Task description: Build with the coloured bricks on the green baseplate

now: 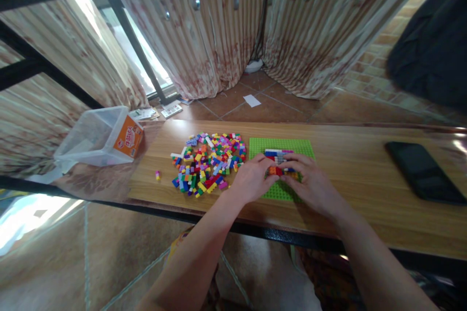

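On a green baseplate, two hands meet over small bricks

Toward the near half of the green baseplate (255,144), the left hand (253,178) and the right hand (310,180) come together, fingers bent inward from either side. Between their fingertips sit orange and red bricks (276,171), partly covered. Both hands touch or nearly touch these pieces, but whether either grip is closed on them or only rests against them, I cannot tell.

Just beyond the fingers, a row of white, blue and purple bricks (277,151) runs across the plate, with grey pieces close on its near side. Some blue and yellow pieces show beneath the right hand. The far strip of the plate, its studs visible, is bare.

The plate lies flat on a wood-topped bench (350,155). Just to its left spreads a heap of loose bricks (207,163) in many colours, its right edge near the left forearm. Farther left, a small pink and yellow piece (158,175) lies apart from the heap. A dark phone (423,172) lies flat at the right, well apart from the plate.

Past the bench's left end stands a clear plastic box (91,131) with an orange label (128,137). Striped curtains (204,43) hang beyond, above a brown tiled floor (226,107).
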{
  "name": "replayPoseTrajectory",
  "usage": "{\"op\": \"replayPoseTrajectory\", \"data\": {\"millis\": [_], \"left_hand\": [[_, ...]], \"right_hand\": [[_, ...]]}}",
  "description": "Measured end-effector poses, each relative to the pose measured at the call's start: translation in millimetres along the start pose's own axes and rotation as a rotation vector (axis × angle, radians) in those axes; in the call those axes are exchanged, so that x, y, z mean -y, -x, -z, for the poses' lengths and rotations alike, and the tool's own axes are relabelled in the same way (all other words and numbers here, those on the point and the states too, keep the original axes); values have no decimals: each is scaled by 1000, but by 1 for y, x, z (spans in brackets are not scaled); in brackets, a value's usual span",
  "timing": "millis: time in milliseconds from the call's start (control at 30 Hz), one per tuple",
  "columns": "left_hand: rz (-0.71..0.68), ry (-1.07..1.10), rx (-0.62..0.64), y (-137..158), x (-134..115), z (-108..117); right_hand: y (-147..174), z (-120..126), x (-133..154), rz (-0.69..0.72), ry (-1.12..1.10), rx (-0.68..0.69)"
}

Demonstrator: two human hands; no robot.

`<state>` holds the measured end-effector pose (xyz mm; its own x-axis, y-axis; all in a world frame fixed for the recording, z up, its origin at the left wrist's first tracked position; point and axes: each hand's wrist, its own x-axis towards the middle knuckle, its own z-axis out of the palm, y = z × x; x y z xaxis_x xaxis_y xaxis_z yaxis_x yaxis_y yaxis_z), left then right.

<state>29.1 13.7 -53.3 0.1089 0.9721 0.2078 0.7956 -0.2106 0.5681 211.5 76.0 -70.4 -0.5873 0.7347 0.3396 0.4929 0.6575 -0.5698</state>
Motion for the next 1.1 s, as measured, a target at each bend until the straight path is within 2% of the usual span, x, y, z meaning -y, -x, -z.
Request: {"op": "replayPoseTrajectory", "data": {"millis": [267, 467, 733, 1100], "left_hand": [[12, -44, 16, 0, 2, -3], [32, -60, -4, 1, 3, -1], [-2, -59, 12, 4, 5, 1], [-81, -120, 86, 5, 4, 1]], "right_hand": [[-2, -6, 2, 59, 80, -17], [-2, -4, -2, 50, 74, -26], [-4, -8, -1, 38, 243, -45], [-5, -8, -5, 25, 100, -36]]}}
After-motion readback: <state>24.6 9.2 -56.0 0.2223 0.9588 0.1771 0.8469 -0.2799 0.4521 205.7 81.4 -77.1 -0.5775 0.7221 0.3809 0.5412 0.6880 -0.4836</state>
